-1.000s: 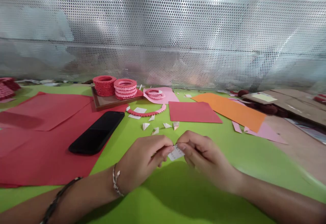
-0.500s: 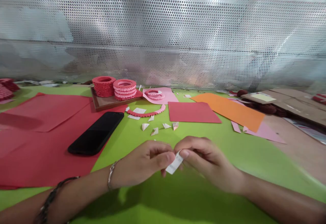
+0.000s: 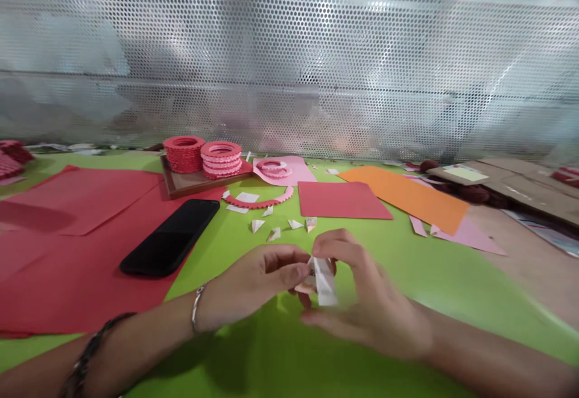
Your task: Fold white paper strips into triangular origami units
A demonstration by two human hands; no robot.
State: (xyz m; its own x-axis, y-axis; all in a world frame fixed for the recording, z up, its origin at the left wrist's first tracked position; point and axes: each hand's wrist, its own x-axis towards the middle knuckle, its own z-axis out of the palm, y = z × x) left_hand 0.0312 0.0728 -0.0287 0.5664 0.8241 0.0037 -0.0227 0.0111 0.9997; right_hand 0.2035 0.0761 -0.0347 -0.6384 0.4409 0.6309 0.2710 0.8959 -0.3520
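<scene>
Between thumb and fingers, my left hand [image 3: 271,274] pinches a small folded piece of white printed paper [image 3: 324,280]. My right hand [image 3: 375,289] is at the paper's right side, its thumb spread low and away, its index fingertip by the paper's top edge. Motion blurs that hand a little. Beyond my hands lie several small folded paper triangles [image 3: 295,224] and a red-and-pink scalloped paper arc [image 3: 260,203] on the green tabletop [image 3: 280,356].
A black phone [image 3: 170,238] rests on red paper sheets [image 3: 81,277] at left. Stacked paper rings [image 3: 221,160] stand on a brown tray [image 3: 181,192]. A red sheet [image 3: 344,200] and an orange sheet [image 3: 407,196] lie right, cardboard [image 3: 520,187] farther right. A perforated metal panel [image 3: 289,54] closes the back.
My right thumb has come off the paper and dropped, and the right fingers have opened and lifted. The paper now shows a raised white flap; my left hand keeps its pinch.
</scene>
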